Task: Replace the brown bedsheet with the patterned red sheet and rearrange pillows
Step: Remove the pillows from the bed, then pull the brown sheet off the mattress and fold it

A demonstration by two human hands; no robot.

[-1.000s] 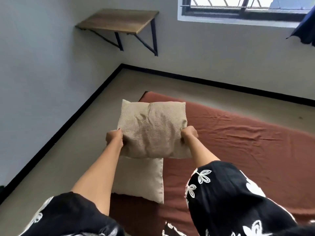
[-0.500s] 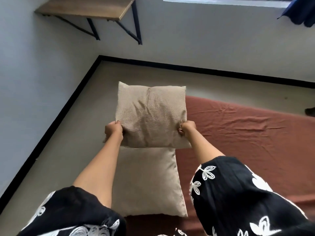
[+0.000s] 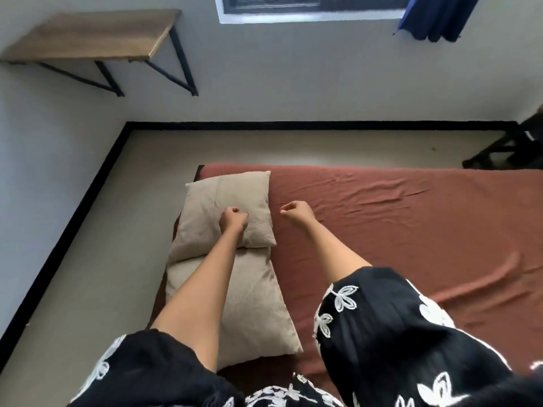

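The brown bedsheet [image 3: 411, 230] covers a low mattress on the floor, with creases across it. Two beige pillows lie along its left edge. The far pillow [image 3: 205, 212] overlaps the top of the near pillow [image 3: 255, 304]. My left hand [image 3: 233, 221] is over the far pillow's right half, its fingers curled into a fist with no fabric visibly held. My right hand [image 3: 295, 212] hovers above the sheet just right of that pillow, also curled and holding nothing. No patterned red sheet is in view.
A wooden wall shelf [image 3: 88, 36] on black brackets hangs at the upper left. A window and a dark blue curtain [image 3: 435, 16] are on the far wall. Dark furniture legs [image 3: 505, 148] stand at the right edge. Beige floor borders the mattress.
Both hands held the far pillow by its sides in the air. It now lies on the mattress, overlapping the near pillow, and both hands have let go.
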